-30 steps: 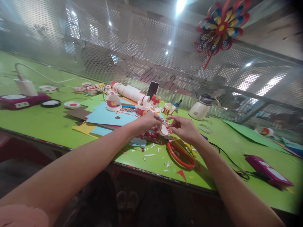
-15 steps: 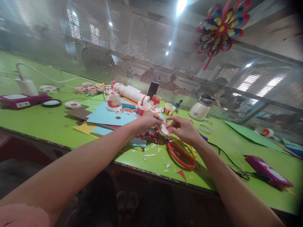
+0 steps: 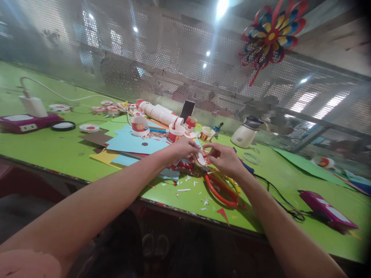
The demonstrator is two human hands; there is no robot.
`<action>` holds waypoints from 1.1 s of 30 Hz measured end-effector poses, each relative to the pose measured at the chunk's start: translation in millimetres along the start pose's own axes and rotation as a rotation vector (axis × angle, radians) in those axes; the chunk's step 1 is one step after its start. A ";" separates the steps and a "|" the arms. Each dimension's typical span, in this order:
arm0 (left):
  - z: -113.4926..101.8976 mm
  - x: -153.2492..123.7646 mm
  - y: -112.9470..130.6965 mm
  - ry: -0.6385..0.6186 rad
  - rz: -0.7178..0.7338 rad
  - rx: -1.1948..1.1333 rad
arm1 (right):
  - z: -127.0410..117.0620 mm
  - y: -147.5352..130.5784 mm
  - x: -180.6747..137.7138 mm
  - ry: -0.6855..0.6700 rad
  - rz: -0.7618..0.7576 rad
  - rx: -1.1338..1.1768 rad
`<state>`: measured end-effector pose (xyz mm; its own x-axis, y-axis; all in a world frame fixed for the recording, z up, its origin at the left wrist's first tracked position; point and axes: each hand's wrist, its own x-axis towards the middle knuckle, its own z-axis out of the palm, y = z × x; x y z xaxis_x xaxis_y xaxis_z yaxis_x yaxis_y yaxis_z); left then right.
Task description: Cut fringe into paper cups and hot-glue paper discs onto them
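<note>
Both my hands meet over the green table [image 3: 52,150], pinching one small red-and-white paper cup piece [image 3: 200,158] between their fingertips. My left hand [image 3: 182,149] grips its left side. My right hand [image 3: 224,157] holds its right side. Just below them lie red-handled scissors [image 3: 220,191] and small paper scraps [image 3: 185,185]. Blue, green, yellow and brown coloured paper sheets [image 3: 130,143] lie to the left of my hands.
Red-and-white paper cups [image 3: 175,132], a lying stack of cups [image 3: 159,112] and a propped phone [image 3: 187,109] stand behind the sheets. A white kettle-like appliance [image 3: 245,133], a purple device [image 3: 326,210] with a black cable, another purple device [image 3: 26,122] at left, a perforated screen [image 3: 174,65] behind.
Almost nothing differs: both hands stay on the cup piece, shifting very slightly upward together.
</note>
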<state>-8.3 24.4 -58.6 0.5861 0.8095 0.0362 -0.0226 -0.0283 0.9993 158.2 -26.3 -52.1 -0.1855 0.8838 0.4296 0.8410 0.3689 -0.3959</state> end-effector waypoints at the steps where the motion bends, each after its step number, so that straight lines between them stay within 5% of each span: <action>1: 0.0 0.6 -0.3 0.005 0.002 0.002 | -0.1 -0.5 0.1 0.003 0.004 -0.002; 33: -1.5 2.1 -0.7 0.034 0.011 0.026 | -6.3 7.1 1.1 -0.017 0.068 0.074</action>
<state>-8.3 27.0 -59.2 0.5580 0.8285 0.0478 -0.0075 -0.0526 0.9986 167.2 -24.6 -49.4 -0.1383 0.9119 0.3865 0.8122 0.3277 -0.4826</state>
